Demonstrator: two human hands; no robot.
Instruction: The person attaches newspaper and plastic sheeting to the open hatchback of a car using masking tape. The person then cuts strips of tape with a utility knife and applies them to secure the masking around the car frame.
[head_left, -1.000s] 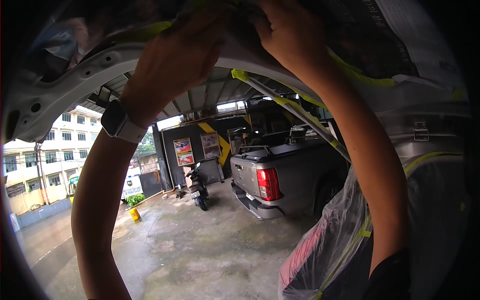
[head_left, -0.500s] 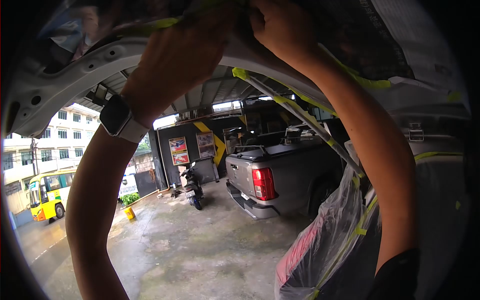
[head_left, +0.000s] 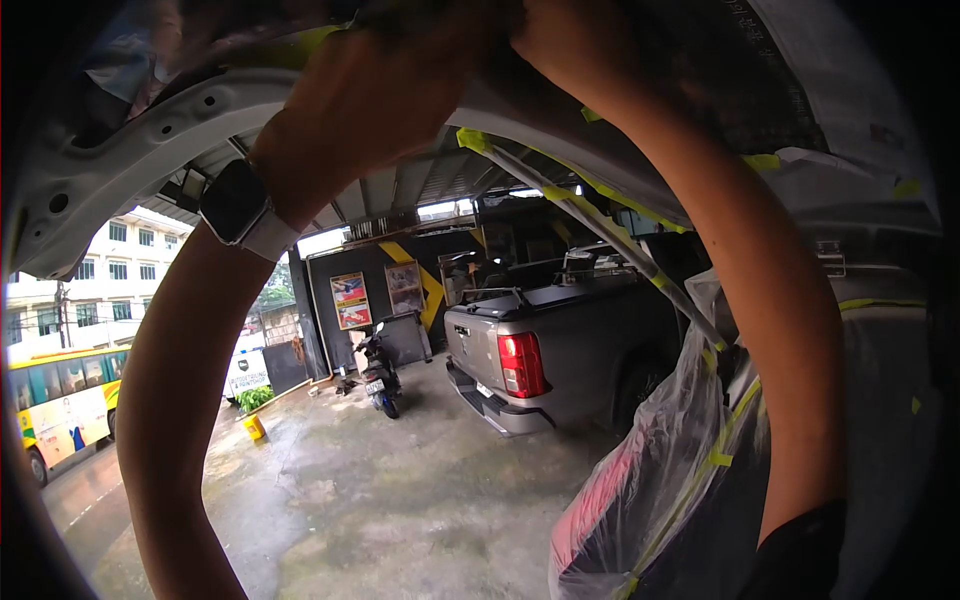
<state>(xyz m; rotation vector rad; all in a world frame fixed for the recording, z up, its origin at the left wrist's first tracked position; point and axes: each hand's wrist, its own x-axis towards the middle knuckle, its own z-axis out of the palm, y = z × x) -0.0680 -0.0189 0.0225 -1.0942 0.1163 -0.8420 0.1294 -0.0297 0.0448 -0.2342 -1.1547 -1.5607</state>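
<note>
Both of my hands are raised at the top edge, close together under a grey curved metal panel (head_left: 150, 130) with round holes. My left hand (head_left: 385, 85) has a watch (head_left: 240, 205) at its wrist; its fingers are lost in shadow against the dark covering. My right hand (head_left: 575, 45) is closed, its fingertips cut off by the frame, and whatever it grips is hidden. Yellow-green masking tape (head_left: 300, 48) runs along the panel beside my left hand. Dark printed sheeting (head_left: 745, 70) lies behind my right forearm.
A support rod (head_left: 620, 235) wrapped in tape slants down to the right. Clear plastic sheeting (head_left: 650, 470) drapes over something red. Beyond are a grey pickup (head_left: 600, 350), a motorcycle (head_left: 378, 375), a yellow container (head_left: 254, 427) and a passing bus (head_left: 70, 400).
My hands have shifted slightly while staying at the panel's top. The view has moved a little, and the bus has come further into sight at the left.
</note>
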